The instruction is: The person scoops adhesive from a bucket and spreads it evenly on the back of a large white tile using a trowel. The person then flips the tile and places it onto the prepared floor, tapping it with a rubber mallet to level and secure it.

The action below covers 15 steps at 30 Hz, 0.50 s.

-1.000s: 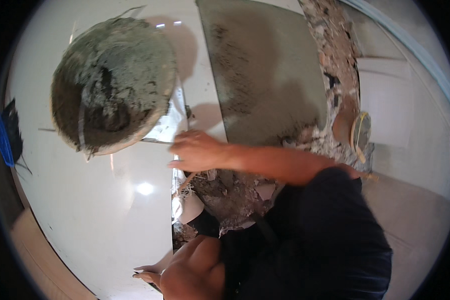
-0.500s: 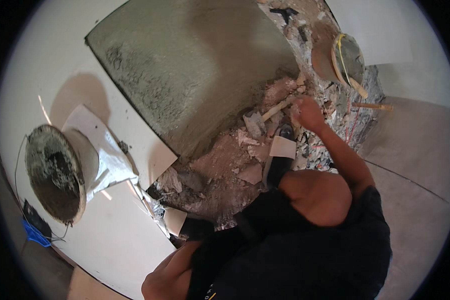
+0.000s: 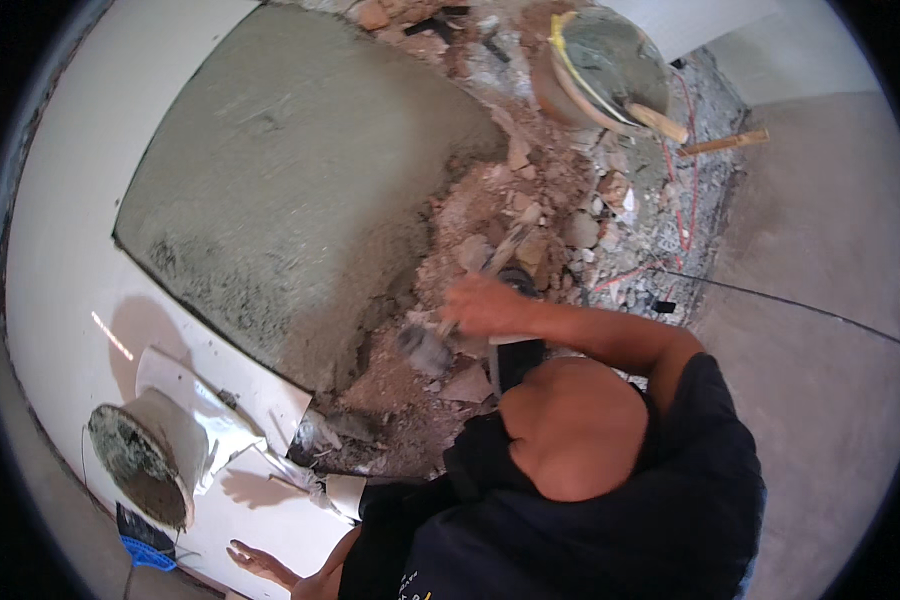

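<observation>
My right hand (image 3: pixel 485 305) is closed around a tool with a pale wooden handle; its grey head (image 3: pixel 425 350) is smeared by motion, so its exact kind does not show. The tool hangs over reddish rubble (image 3: pixel 400 385), beside my dark shoe (image 3: pixel 517 280). Left of it lies a slab of wet grey mortar (image 3: pixel 300 170) with a rough near edge. My left hand (image 3: pixel 258 560) is held out at the lower left, fingers apart and nothing in it, above a white board or tile surface (image 3: pixel 240 520). Its shadow falls on that surface.
A mortar-smeared bucket (image 3: pixel 175 440) lies tipped at the left, next to a white sack (image 3: pixel 175 375) and a blue object (image 3: pixel 148 553). Another bucket (image 3: pixel 610 60) of grey mix, with a wooden handle sticking out, stands far right. Red string (image 3: pixel 685 215) and broken stones lie near it.
My view has shifted. My right hand has moved left and nearer with the tool, swinging its head over the rubble. My left hand has come into view.
</observation>
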Each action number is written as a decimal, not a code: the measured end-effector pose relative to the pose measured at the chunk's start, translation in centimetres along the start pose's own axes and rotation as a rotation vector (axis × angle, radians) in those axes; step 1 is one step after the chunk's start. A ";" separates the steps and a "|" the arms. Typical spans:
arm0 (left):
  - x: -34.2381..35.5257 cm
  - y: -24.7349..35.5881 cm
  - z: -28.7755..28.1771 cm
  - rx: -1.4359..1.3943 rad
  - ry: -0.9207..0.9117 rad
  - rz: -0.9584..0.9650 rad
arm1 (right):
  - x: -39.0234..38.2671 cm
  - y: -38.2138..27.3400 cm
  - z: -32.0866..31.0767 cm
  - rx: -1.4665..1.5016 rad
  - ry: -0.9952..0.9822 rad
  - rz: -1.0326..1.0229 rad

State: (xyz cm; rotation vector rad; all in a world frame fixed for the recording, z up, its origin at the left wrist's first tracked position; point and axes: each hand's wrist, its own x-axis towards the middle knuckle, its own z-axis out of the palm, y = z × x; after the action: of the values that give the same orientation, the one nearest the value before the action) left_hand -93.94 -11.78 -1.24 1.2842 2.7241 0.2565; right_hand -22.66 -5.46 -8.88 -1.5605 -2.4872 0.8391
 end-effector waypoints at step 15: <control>0.6 12.5 -6.5 -0.178 0.416 0.187 | -14.9 16.4 -28.1 -0.557 0.308 1.134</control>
State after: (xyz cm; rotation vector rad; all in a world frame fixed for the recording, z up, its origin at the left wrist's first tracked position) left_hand -86.04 -4.15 7.66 1.5835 2.8115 0.8527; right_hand 7.56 -1.52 9.91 -3.0329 -1.5161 -0.1455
